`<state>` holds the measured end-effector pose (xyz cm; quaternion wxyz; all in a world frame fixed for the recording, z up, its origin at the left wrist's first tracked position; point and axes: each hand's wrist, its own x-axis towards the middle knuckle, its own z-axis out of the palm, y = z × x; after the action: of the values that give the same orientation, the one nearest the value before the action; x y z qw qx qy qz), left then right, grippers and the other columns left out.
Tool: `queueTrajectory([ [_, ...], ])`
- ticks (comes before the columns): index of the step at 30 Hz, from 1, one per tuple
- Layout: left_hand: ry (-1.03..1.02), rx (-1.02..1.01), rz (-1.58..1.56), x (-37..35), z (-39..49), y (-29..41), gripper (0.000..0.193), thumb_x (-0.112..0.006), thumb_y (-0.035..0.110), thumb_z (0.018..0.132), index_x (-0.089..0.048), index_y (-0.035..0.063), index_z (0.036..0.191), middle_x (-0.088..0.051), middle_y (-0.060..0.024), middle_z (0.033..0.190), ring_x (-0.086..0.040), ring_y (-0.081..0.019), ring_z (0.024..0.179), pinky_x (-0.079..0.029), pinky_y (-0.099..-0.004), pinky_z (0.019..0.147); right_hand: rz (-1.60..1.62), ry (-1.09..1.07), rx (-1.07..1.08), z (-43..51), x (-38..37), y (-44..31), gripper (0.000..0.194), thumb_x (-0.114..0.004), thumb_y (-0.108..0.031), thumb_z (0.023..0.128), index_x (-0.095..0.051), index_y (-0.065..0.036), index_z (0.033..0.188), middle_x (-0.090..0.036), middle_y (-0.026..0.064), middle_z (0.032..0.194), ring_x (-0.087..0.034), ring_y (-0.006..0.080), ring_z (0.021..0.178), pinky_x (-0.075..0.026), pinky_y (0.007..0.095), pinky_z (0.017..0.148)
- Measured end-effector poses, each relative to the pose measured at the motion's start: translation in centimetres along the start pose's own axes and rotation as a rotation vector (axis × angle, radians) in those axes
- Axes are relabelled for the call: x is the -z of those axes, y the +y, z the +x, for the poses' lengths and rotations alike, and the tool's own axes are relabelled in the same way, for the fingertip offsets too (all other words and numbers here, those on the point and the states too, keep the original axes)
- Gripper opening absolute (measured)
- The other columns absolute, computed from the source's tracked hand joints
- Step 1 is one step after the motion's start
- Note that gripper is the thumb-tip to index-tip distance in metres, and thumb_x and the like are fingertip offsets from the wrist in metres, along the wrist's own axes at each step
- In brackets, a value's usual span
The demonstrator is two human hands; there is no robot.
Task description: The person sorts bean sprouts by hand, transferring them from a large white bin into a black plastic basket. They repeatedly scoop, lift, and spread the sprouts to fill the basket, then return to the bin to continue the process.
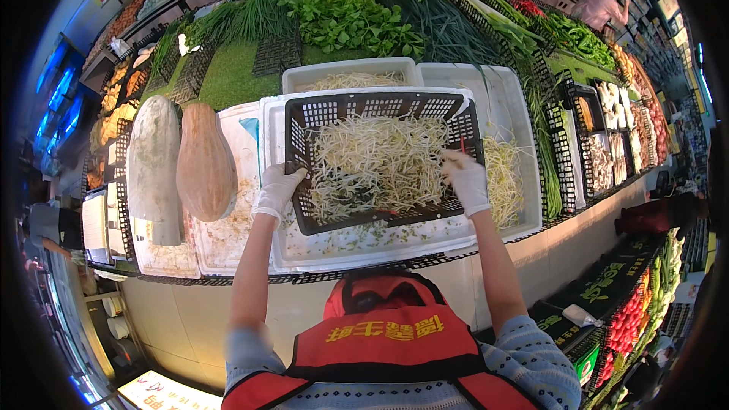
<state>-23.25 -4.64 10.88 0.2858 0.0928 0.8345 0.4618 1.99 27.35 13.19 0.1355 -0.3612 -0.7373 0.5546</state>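
A black perforated plastic basket (364, 224) of bean sprouts (379, 159) is before me, over a white foam box (364, 257). My left hand (280, 187), in a white glove, grips the basket's left wall, thumb over the rim. My right hand (468, 179), also gloved, is at the basket's right side with its fingers reaching inside beside the sprouts. Those fingers are blurred, and whether they hold sprouts or the wall is unclear. Small green husks (342, 239) lie scattered in the foam box below.
Right of the basket, a white plastic tub (529, 182) contains more sprouts; another tub (291, 80) stands behind. A wax gourd (154, 159) and a pumpkin (205, 162) lie left. Leafy greens (359, 23) line the back. Other people (603, 5) are around the stall.
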Motion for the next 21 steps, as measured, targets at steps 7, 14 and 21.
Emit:
queueTrajectory([
  [7, 0.042, 0.042, -0.003, 0.4, 0.1, 0.9, 0.022, -0.071, 0.015, 0.082, -0.071, -0.0013, 0.097, -0.071, -0.0068, 0.083, -0.064, -0.0128, 0.07, -0.051, -0.0266, 0.066, -0.513, 0.215, -0.095, 0.7, 5.4, 6.5, 0.043, -0.07, -0.012, 0.08, -0.056, 0.0, 0.119, -0.066, 0.0138, 0.096, -0.063, 0.027, 0.086, -0.049, 0.0353, 0.079],
  [14, 0.141, -0.113, 0.163, 3.8, -2.0, 3.4, 0.023, -0.069, 0.015, 0.083, -0.07, -0.0049, 0.095, -0.072, -0.0078, 0.081, -0.067, -0.0149, 0.07, -0.051, -0.0273, 0.064, -0.032, -0.01, 0.16, -1.5, 2.8, 6.3, 0.04, -0.064, -0.007, 0.085, -0.054, -0.001, 0.123, -0.066, 0.0065, 0.103, -0.061, 0.0141, 0.087, -0.049, 0.0274, 0.079],
  [21, 0.121, -0.186, 0.179, 3.6, -0.8, 3.3, 0.027, -0.072, 0.017, 0.081, -0.07, -0.0052, 0.095, -0.071, -0.0096, 0.082, -0.064, -0.0126, 0.069, -0.051, -0.0276, 0.065, 0.23, 0.091, -0.11, 0.0, 4.7, 3.2, 0.049, -0.065, -0.004, 0.081, -0.052, 0.0, 0.127, -0.064, 0.0079, 0.105, -0.061, 0.0153, 0.091, -0.049, 0.0277, 0.081],
])
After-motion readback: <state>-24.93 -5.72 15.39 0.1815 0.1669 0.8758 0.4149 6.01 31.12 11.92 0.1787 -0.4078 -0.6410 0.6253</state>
